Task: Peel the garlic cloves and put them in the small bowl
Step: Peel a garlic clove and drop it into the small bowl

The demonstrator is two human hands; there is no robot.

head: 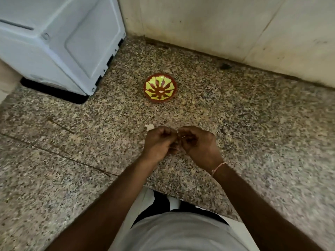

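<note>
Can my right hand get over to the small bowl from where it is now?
Probably yes. Only bare countertop lies between the right hand and the small bowl, though both hands are pinching something small.

The place looked like a home kitchen, seen from above at a counter. The worktop was speckled granite in brown, grey and black, with a thin seam running across its left part. It ended at a cream wall of large, stained panels with grime along the bottom joint. A white boxy appliance with moulded side panels stood at the back left of the counter on a dark base. A small red bowl painted with a yellow sunburst pattern sat on the granite near the corner, a household dish rather than workshop or lab gear.
</note>
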